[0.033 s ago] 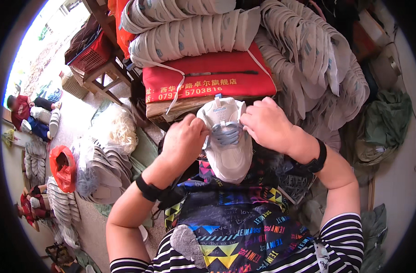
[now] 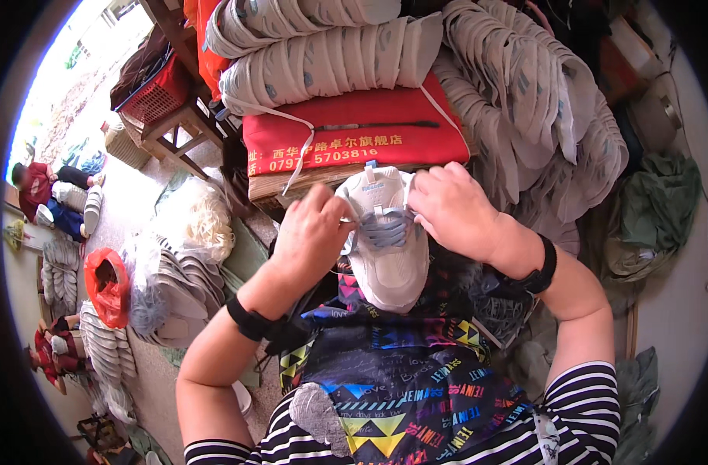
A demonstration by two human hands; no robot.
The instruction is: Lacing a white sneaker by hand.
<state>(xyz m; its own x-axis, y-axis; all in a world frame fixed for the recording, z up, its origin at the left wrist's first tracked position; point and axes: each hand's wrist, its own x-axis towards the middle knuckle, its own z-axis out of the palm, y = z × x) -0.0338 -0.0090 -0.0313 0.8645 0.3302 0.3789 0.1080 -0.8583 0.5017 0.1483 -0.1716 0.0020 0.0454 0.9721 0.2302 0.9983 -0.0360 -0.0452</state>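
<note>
A white sneaker (image 2: 389, 271) with blue-grey laces (image 2: 383, 231) rests toe toward me, against my patterned apron (image 2: 416, 372) and the wooden bench edge. My left hand (image 2: 311, 229) is closed at the shoe's left side, beside the lace rows; what its fingertips pinch is hidden. On the opposite side, my right hand (image 2: 451, 208) has its fingers closed on the shoe's edge near the opening. Behind the shoe, a thin dark rod-shaped tool (image 2: 381, 125) lies on a red cloth (image 2: 338, 147).
Rows of nested white shoe uppers (image 2: 331, 58) lie beyond the cloth, with more stacked at right (image 2: 517, 101). Left on the floor are a red bag (image 2: 106, 287), pale cords (image 2: 195, 217) and further shoe uppers (image 2: 110, 349). A red basket (image 2: 149, 89) sits on a wooden stool. Other people are at far left.
My left hand has shifted slightly, its upper fingers lifting and blurring a little. My right hand and the shoe have barely moved.
</note>
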